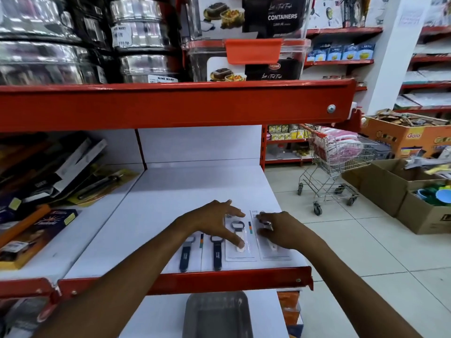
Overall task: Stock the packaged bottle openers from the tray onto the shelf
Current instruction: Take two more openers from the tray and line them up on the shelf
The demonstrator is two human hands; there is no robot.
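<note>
Looking down at the shelf (195,191): four packs sit in a row along its front lip. My left hand (214,222) is spread flat, fingers splayed, thumb pressing the third opener (238,236) down. My right hand (280,230) is curled on the fourth opener (271,250), nearest the shelf's right end, pinching its card. The two dark-handled openers (201,254) lie left of those. Below the lip, the tray (217,315) looks empty. I should nudge the edges parallel, square to the lip, gaps even, without buckling the blisters.
</note>
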